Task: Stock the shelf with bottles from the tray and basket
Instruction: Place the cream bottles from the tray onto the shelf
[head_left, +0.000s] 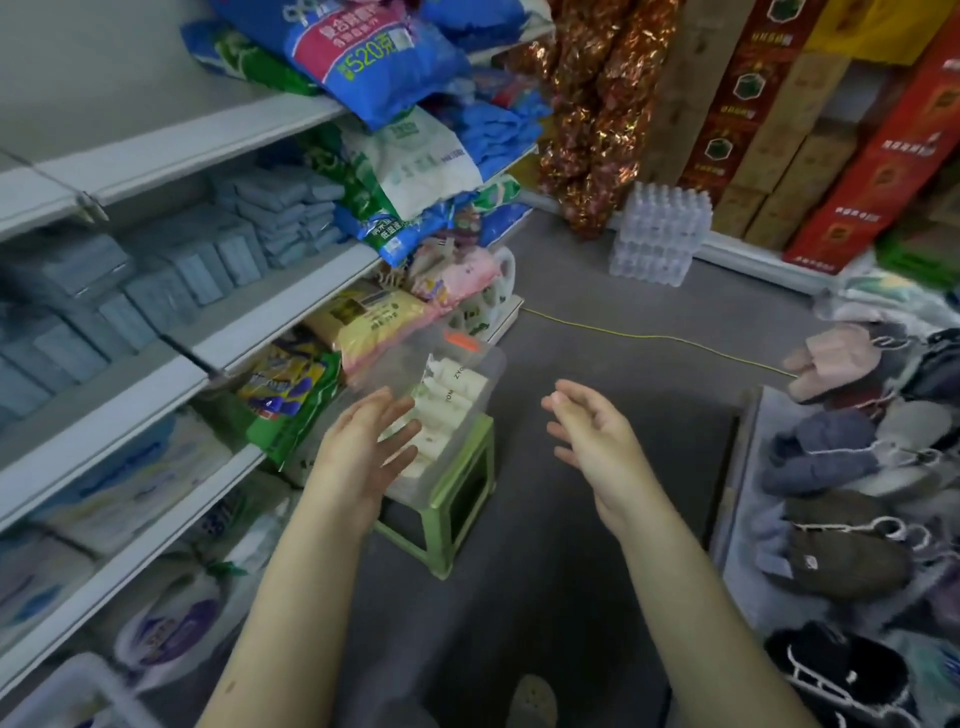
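Hands: two in view, both yours, both stretched forward at centre frame.
Left hand (363, 447): released, fingers straight and spread, holding nothing. In the picture it overlaps the near end of the tray.
Right hand (592, 431): released, palm turned inward, fingers loosely bent, holding nothing. It is right of the tray and apart from it, over the grey floor (571, 312).
Tray (485, 366): one, clear plastic, centre frame, sitting on the stool just beside the lower shelf boards.
Bottles (447, 410): white, lying in one row inside the tray. Blur smears them, so roughly five; the count is not firm.
Stool (457, 499): one, green, standing on the floor under the tray.
Shelf (156, 405): left half of the frame, four boards visible, packed with printed bags and blue-grey packs.
Water packs (660, 234): one stack of shrink-wrapped clear bottles, upper right of centre, on the floor.
Cord (649, 338): one, yellow, running across the floor from the shelf end toward the right.
Slippers (831, 364): a heap along the right edge.
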